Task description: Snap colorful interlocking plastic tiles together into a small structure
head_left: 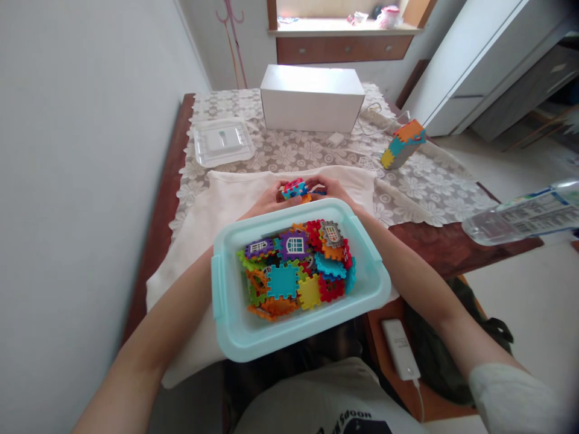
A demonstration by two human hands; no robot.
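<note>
The left hand [271, 198] has its fingers closed around a small coloured block [295, 188], just beyond the far rim of the tub [219, 289]; this block seems partly joined. At far right, a bigger block [404, 144] looks already assembled. Many loose pieces [283, 281] lie in the tub. The right hand [329, 187] is curved; whether it grips, I cannot tell. Fingers and rim hide the small block's lower side.

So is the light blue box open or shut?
It's open: the light blue box has no lid over it, and you can see the colourful pieces inside from above.
</note>
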